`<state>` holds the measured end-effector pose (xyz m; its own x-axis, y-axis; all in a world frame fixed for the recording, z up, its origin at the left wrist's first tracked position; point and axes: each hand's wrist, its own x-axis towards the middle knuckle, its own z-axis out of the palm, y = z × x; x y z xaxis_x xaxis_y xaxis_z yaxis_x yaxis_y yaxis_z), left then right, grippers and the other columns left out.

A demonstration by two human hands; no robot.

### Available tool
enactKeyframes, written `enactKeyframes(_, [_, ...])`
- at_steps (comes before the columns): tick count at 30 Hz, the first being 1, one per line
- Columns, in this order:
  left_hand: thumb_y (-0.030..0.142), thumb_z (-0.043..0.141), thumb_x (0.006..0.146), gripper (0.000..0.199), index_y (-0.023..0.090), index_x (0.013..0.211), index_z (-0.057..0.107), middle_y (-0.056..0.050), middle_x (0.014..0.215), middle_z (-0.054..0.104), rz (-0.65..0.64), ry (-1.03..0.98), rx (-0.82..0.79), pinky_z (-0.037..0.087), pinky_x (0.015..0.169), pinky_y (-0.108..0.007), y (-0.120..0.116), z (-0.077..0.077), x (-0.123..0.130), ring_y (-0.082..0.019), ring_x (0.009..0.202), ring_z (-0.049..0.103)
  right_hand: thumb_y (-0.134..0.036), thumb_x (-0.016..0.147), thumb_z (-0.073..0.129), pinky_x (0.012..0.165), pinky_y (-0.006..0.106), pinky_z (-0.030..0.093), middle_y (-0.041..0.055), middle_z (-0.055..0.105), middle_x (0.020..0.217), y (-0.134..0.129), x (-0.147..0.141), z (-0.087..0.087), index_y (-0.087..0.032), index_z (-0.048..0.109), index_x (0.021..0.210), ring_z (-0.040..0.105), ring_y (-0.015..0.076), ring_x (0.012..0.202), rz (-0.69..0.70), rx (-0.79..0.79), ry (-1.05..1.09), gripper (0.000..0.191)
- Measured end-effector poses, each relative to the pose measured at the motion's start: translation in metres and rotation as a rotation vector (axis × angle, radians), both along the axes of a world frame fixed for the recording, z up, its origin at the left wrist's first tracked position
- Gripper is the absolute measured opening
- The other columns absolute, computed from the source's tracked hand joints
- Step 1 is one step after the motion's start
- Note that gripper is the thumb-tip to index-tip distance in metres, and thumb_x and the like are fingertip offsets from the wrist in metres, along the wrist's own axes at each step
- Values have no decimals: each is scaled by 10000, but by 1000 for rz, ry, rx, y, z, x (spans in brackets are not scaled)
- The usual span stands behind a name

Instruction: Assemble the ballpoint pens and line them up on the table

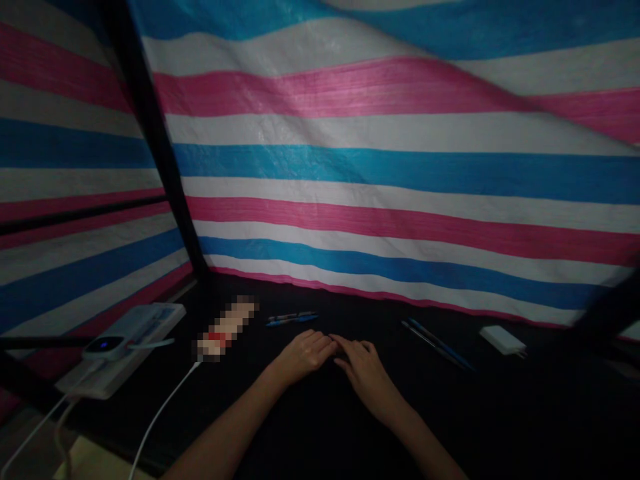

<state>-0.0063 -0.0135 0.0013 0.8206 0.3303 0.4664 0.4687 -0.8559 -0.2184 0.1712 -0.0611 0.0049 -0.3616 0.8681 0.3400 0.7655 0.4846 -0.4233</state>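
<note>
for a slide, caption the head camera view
Left hand and right hand rest on a black tabletop beside slim blue pens, before a pink, white and blue striped tarpaulin

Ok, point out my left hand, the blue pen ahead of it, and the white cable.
left hand (305,357): head view, on the back of the hand
blue pen (293,321): head view, on the barrel
white cable (163,410): head view, on its middle stretch

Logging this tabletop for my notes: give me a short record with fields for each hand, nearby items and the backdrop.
left hand: empty, resting on black tabletop
right hand: empty, fingers beside left hand's
straight ahead: two pens
right side: two more pens, white block
left side: blurred object, power bank with blue light, white cable
backdrop: striped tarp
</note>
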Motion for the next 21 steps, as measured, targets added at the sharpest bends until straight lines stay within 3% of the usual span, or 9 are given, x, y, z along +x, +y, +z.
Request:
enactKeyframes(4, [307,399,890,248,148,1076,436,-73,954,591,83,-118,-191,458,717,-279,3,2,-2,-165,844,576,-24,771,272,794,307,403,64,562,1079,5,2,-12,-231,191,1353,535,138,869,53,-63,21,624])
enactKeyframes(7, [365,462,853,383,150,1153,361,-95,1069,553,186,-247,-263,458,774,-303,8,7,-11,-188,938,558,-38,790,266,801,322,389,64,560,1039,7,14,-9,-231,299,1308,514,153,906,-24,-14,0,554])
enactKeyframes(11, [312,445,864,315,155,1130,383,-78,993,578,280,-276,-279,461,754,-319,13,8,-21,-192,873,580,-330,855,392,783,342,359,61,580,990,3,22,6,-205,524,1016,510,188,912,-113,61,-42,243])
enactKeyframes(14, [268,405,878,267,154,1119,397,-69,948,590,270,-255,-265,456,750,-312,14,4,-21,-188,854,581,-511,751,507,708,323,330,26,602,747,0,17,12,-186,543,704,521,184,753,-172,104,-157,331])
enactKeyframes(17, [173,345,878,237,159,1104,415,-76,982,573,250,-232,-234,447,746,-302,15,1,-20,-181,852,571,-434,747,527,665,300,292,9,583,621,-1,8,12,-178,522,573,513,159,671,-217,141,-211,310])
enactKeyframes(21, [85,358,809,185,166,904,495,-66,950,550,237,-167,-220,427,735,-287,13,3,-21,-177,839,542,-300,744,502,657,288,271,2,579,596,-4,4,13,-175,541,581,509,136,640,-240,175,-200,209])
